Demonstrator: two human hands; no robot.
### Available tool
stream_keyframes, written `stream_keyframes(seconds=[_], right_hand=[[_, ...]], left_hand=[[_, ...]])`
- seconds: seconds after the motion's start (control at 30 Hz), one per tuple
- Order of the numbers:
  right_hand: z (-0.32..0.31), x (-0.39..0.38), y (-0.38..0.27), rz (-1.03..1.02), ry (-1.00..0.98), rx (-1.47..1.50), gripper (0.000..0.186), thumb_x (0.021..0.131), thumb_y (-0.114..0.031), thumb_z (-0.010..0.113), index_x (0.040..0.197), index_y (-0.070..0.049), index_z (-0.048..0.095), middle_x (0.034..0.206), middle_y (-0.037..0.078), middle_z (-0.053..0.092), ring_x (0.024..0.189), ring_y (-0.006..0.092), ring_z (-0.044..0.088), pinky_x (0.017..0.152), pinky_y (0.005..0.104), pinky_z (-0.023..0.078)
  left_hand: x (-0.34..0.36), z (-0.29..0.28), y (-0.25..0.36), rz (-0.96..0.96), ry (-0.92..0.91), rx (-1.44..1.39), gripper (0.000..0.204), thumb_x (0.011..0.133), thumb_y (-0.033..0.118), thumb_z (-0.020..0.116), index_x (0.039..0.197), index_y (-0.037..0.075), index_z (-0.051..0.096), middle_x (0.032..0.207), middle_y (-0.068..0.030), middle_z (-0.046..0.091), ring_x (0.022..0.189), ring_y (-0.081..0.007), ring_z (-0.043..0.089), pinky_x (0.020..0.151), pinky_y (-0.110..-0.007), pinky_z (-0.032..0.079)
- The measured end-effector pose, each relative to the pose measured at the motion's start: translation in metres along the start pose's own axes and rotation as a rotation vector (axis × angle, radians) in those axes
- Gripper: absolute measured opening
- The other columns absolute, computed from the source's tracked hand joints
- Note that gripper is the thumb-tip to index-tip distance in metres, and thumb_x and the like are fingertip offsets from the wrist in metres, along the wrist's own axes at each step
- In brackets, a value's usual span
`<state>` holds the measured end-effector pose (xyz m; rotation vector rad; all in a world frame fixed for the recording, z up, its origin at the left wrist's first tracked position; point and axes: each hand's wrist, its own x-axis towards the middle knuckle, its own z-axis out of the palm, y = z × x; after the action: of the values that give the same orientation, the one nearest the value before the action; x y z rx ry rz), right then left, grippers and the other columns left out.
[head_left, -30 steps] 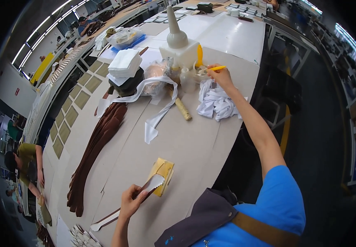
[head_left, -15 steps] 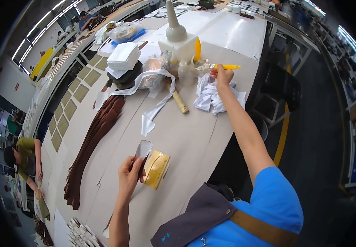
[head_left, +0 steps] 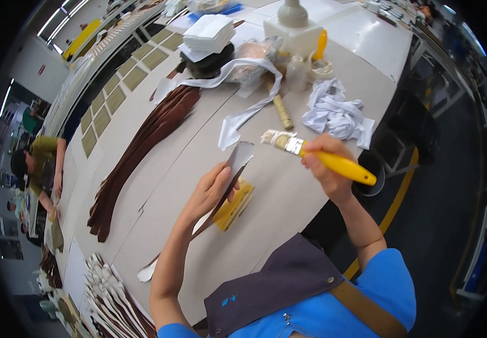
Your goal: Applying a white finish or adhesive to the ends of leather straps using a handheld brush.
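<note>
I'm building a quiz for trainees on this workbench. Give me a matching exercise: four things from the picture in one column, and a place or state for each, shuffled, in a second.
Things:
1. yellow-handled paint brush
2. long strap piece, white on one face and brown on the other
3. crumpled white cloth
4. pile of long brown leather strips

Places or states:
A. lying loose on the table, beyond the right hand
B. held up in the left hand
C. stretched along the table's left part
D. held in the right hand, bristles toward the strap

Pairs: 1-D, 2-B, 3-A, 4-C

Tan worktable (head_left: 288, 208) — brown strips (head_left: 142, 146), white rag (head_left: 336, 112), yellow block (head_left: 233, 205).
</note>
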<state>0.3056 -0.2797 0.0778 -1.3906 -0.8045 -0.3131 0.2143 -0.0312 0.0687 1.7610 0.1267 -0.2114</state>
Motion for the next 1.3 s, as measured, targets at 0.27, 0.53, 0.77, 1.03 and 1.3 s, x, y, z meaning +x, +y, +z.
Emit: stream_keyframes(seconds=[0.27, 0.53, 0.77, 1.03, 1.3], right_hand=[[0.046, -0.015, 0.012, -0.379, -0.226, -0.171, 0.029, 0.074, 0.001, 0.072, 0.101, -0.003, 0.063, 0.079, 0.009, 0.067, 0.058, 0.0201, 0.062, 0.05, 0.0285, 0.048], [0.062, -0.014, 0.018, -0.342, -0.265, -0.168, 0.028, 0.074, 0.001, 0.074, 0.099, -0.002, 0.063, 0.075, 0.008, 0.064, 0.058, 0.0206, 0.062, 0.05, 0.0288, 0.048], [0.068, -0.021, 0.024, -0.332, -0.292, -0.158, 0.026, 0.075, -0.001, 0.076, 0.098, -0.002, 0.062, 0.07, 0.007, 0.059, 0.057, 0.0207, 0.061, 0.05, 0.0289, 0.047], [0.072, -0.025, 0.03, -0.294, -0.269, -0.135, 0.026, 0.076, -0.003, 0.075, 0.098, -0.003, 0.063, 0.07, 0.007, 0.06, 0.057, 0.0213, 0.06, 0.05, 0.0292, 0.047], [0.068, -0.029, 0.029, -0.207, -0.341, -0.084, 0.024, 0.077, -0.002, 0.074, 0.098, -0.003, 0.064, 0.075, 0.009, 0.064, 0.06, 0.0231, 0.063, 0.054, 0.0309, 0.05]], left_hand=[[-0.01, -0.003, -0.003, -0.116, 0.048, -0.159, 0.034, 0.105, 0.029, 0.033, 0.111, 0.0, 0.05, 0.081, -0.0043, 0.061, 0.062, -0.0079, 0.053, 0.062, -0.022, 0.044], [-0.015, -0.003, -0.009, -0.085, 0.05, -0.228, 0.033, 0.105, 0.025, 0.032, 0.113, 0.0, 0.052, 0.084, -0.0053, 0.064, 0.06, -0.0083, 0.055, 0.061, -0.022, 0.044], [-0.019, -0.003, -0.005, -0.077, 0.046, -0.214, 0.033, 0.105, 0.022, 0.032, 0.116, -0.001, 0.053, 0.085, -0.0056, 0.065, 0.061, -0.009, 0.056, 0.062, -0.023, 0.045], [-0.022, -0.003, -0.011, -0.103, 0.004, -0.384, 0.035, 0.096, 0.01, 0.038, 0.126, -0.005, 0.048, 0.091, -0.0071, 0.064, 0.066, -0.0101, 0.056, 0.07, -0.022, 0.046], [-0.025, 0.0, -0.015, -0.106, -0.009, -0.295, 0.039, 0.093, 0.005, 0.043, 0.131, -0.006, 0.044, 0.095, -0.0067, 0.063, 0.067, -0.009, 0.055, 0.073, -0.024, 0.047]])
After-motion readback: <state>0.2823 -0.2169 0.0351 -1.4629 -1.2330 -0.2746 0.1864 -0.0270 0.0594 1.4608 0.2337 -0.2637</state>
